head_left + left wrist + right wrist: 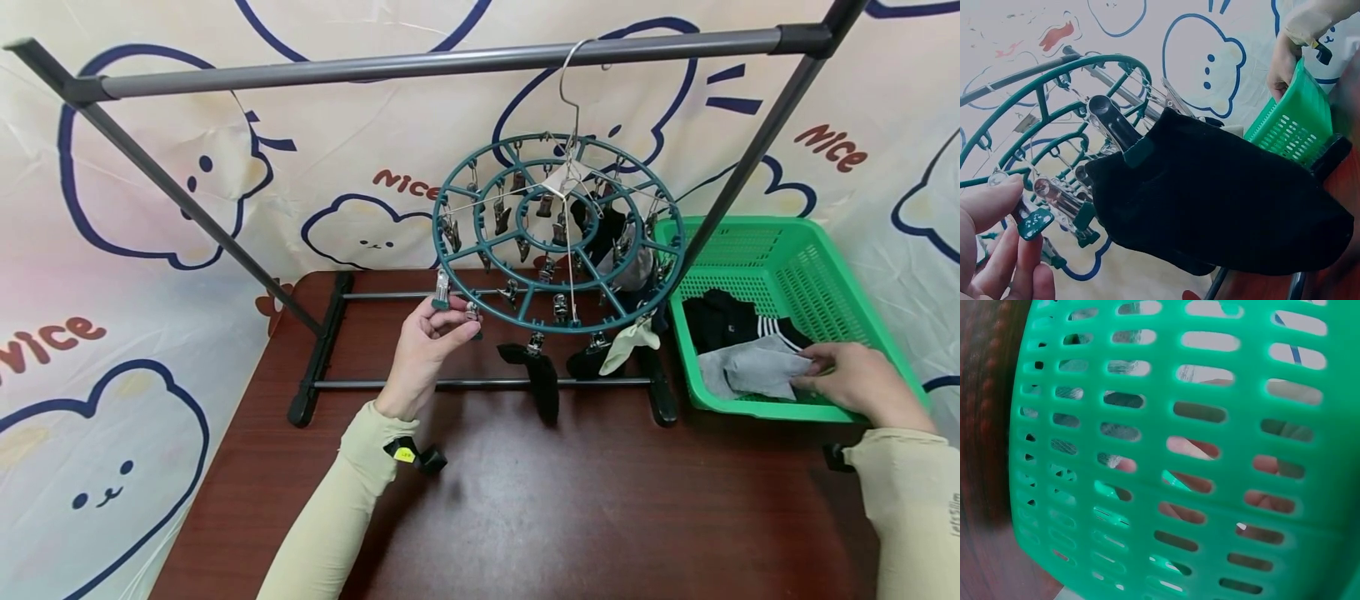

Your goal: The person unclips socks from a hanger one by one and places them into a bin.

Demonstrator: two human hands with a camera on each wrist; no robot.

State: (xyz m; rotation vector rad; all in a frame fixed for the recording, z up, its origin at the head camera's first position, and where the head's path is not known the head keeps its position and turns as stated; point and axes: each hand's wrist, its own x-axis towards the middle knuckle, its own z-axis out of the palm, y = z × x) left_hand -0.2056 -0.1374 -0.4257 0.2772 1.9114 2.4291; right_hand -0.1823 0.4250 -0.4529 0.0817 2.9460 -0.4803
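Note:
My left hand (423,350) pinches a metal clothes clip (1032,219) with green tips at the near left rim of a round teal sock hanger (480,308). Close by in the left wrist view, a black sock (1229,194) hangs from another clip. Inside the green basket (862,292), my right hand (862,379) grips the edge of a grey sock (750,367). Black clothing (720,321) with white stripes lies beside that sock. The basket wall (1147,500) hides most of the right hand in the right wrist view.
The hanger's hook (573,83) rests over the grey bar (375,68) of a standing rack. More socks, including a pale green one (632,343), hang at its right side. The rack's black foot (318,358) stands on the brown table (570,500).

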